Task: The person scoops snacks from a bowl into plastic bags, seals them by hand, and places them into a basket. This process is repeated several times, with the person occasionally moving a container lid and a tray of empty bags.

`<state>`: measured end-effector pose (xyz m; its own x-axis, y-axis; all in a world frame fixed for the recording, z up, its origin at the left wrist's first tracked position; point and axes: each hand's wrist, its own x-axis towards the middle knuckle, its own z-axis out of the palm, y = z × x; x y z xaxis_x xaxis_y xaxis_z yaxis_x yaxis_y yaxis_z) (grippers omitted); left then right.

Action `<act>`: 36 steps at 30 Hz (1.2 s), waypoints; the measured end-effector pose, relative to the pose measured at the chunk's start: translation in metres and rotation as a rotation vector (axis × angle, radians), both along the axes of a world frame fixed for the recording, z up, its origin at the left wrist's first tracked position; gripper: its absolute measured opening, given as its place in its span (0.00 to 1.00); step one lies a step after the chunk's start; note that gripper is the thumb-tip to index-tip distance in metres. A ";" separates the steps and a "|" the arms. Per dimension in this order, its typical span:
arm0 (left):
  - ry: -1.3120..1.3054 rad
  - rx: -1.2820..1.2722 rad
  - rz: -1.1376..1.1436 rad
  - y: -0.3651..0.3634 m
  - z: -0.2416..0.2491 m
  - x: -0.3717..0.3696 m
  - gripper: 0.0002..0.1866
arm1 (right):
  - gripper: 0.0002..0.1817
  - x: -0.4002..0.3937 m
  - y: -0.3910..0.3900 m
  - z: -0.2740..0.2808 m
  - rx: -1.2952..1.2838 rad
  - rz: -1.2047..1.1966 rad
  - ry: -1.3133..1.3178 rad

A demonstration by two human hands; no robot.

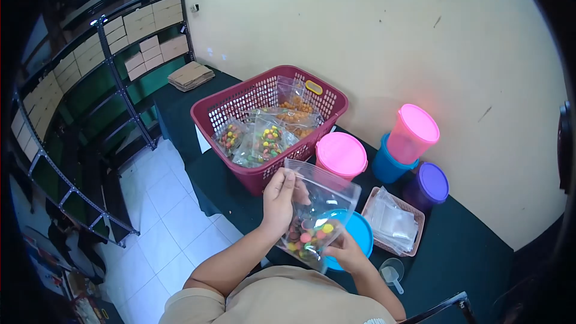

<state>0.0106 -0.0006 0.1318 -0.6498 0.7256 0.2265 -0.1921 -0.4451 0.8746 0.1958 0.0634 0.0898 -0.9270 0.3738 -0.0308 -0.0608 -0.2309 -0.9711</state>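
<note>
Clear zip bag (317,219) of mixed-colour round candies is sitting in both hands, raised above the near edge of the dark green table (474,252) and partly covering the blue lid (360,231) below it. No print or label is readable on the bag.

Largest to smallest:
- Metal shelving (90,102) is running along the left wall, carrying rows of plain cardboard boxes; no writing is legible on them.
- Table is bearing all the containers listed below.
- Maroon basket (240,108) is standing at the far left of the table, holding several filled candy bags (264,141). One bag at the back is showing a small yellow tag (313,87), text too small to read.
- Pink tub (413,132) is resting tilted on a blue tub (387,168); a second pink lid (341,153) is lying just beside the basket; a purple-lidded jar (429,185) is standing to the right.
- Small woven tray (417,228) is holding a stack of empty clear bags (391,222).
- Left hand (279,201) is gripping the bag's upper left edge, fingers curled over the opening.
- Right hand (347,253) is cupping the bag's lower right corner from underneath, fingers closed on the plastic.
- Clear scoop (393,275) is lying on the table near the right forearm, untouched.
</note>
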 end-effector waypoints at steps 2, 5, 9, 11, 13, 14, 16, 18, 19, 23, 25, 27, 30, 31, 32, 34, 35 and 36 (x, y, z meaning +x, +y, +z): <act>-0.018 -0.001 0.053 0.001 -0.008 -0.015 0.13 | 0.50 -0.004 -0.010 0.008 -0.510 -0.024 0.047; 0.015 -0.104 0.022 -0.007 -0.017 -0.035 0.13 | 0.43 -0.026 -0.022 0.008 -0.193 -0.114 -0.053; 0.033 -0.132 -0.057 -0.021 0.000 -0.068 0.18 | 0.27 -0.038 0.012 0.004 0.095 -0.351 -0.076; 0.161 -0.141 0.010 -0.038 -0.005 -0.102 0.19 | 0.18 -0.020 0.060 0.006 -0.001 -0.838 0.404; 0.208 -0.161 0.046 -0.056 -0.012 -0.141 0.20 | 0.14 -0.006 0.097 0.052 -0.242 -1.140 0.801; 0.209 -0.199 0.051 -0.063 -0.014 -0.162 0.20 | 0.13 -0.005 0.111 0.058 -0.257 -1.277 0.898; 0.194 -0.246 0.003 -0.071 -0.007 -0.199 0.21 | 0.23 -0.048 0.112 0.028 -0.173 -1.049 0.406; 0.163 -0.312 -0.143 -0.070 -0.004 -0.229 0.22 | 0.20 -0.119 0.074 0.055 -0.129 -0.904 0.292; 0.178 -0.320 -0.185 -0.066 0.003 -0.240 0.23 | 0.20 -0.143 0.080 0.055 -0.155 -0.886 0.382; -0.039 -0.351 -0.314 -0.019 0.006 -0.291 0.26 | 0.25 -0.256 0.068 0.036 0.005 -0.641 0.079; -0.064 -0.391 -0.445 0.015 -0.005 -0.331 0.28 | 0.26 -0.307 0.085 -0.003 0.241 -0.491 0.140; -0.076 -0.428 -0.575 0.041 -0.014 -0.359 0.28 | 0.27 -0.338 0.078 0.006 0.246 -0.376 -0.011; 0.012 -0.425 -0.508 0.057 -0.029 -0.378 0.25 | 0.27 -0.353 0.080 0.011 0.135 -0.338 -0.219; 0.012 -0.433 -0.526 0.060 -0.036 -0.381 0.25 | 0.27 -0.357 0.085 0.002 0.046 -0.321 -0.289; 0.011 -0.487 -0.490 0.062 -0.043 -0.385 0.23 | 0.27 -0.357 0.090 -0.007 0.033 -0.335 -0.292; 0.011 -0.545 -0.461 0.066 -0.049 -0.387 0.22 | 0.24 -0.354 0.097 -0.011 -0.047 -0.171 -0.402; 0.082 -0.507 -0.401 0.067 -0.053 -0.385 0.20 | 0.22 -0.349 0.101 -0.013 -0.057 -0.110 -0.399; 0.156 -0.465 -0.342 0.069 -0.053 -0.384 0.18 | 0.22 -0.349 0.105 -0.021 -0.066 -0.120 -0.399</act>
